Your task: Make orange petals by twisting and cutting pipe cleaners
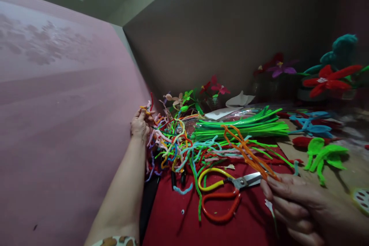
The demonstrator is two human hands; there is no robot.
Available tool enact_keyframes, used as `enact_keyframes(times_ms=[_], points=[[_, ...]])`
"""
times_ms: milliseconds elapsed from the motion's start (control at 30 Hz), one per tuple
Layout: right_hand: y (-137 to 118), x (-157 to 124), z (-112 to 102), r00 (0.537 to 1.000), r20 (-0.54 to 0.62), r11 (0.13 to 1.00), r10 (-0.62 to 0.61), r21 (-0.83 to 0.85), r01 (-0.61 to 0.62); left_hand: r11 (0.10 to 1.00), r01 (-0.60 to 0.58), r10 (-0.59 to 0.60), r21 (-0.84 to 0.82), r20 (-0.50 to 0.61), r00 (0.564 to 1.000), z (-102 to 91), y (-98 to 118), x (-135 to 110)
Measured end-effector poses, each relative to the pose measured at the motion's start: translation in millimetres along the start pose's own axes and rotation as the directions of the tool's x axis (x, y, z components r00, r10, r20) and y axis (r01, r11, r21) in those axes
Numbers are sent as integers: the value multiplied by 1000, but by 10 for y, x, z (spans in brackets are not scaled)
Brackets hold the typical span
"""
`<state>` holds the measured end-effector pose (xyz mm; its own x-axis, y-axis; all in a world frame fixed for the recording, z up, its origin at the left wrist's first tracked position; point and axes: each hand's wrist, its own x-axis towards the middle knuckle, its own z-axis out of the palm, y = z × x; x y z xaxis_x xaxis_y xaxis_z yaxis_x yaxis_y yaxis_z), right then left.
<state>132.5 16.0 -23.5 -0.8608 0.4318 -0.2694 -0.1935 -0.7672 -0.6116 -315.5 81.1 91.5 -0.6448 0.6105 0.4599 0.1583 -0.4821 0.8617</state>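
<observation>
My right hand (302, 203) is closed in a pinch on several bent orange pipe cleaners (245, 148), which stick out up and to the left above the scissors. The scissors (242, 182), with one yellow and one red handle loop, lie on the red table surface with their blade tips near my right fingers. At the far left end of a tangled heap of many-coloured pipe cleaners (173, 142), against the pink wall, my left hand (140, 125) is reaching in. Its fingers are curled around a few strands, an orange-yellow one (145, 109) among them; the fingertips are partly hidden.
A bundle of straight green pipe cleaners (242, 125) lies behind the heap. Red flowers (325, 80) and other fuzzy flowers stand at the back. Green leaf shapes (324, 155) and a blue piece (313, 125) rest at right. The pink wall (72, 142) borders the left.
</observation>
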Motion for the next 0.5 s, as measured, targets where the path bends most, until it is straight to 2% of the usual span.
enact_keyframes(times_ms=[200,367,500], points=[[6,-1,-1,1000,-3,999,-23,-25,23,993,-23,39,-117,135,990,43,211,-67],[-18,-2,28,1000,-25,1000,-18,-11,18,986,-32,63,-161,188,980,52,267,-145],[-31,-22,73,999,-47,1000,-13,25,15,982,11,34,-190,231,972,42,330,-206]])
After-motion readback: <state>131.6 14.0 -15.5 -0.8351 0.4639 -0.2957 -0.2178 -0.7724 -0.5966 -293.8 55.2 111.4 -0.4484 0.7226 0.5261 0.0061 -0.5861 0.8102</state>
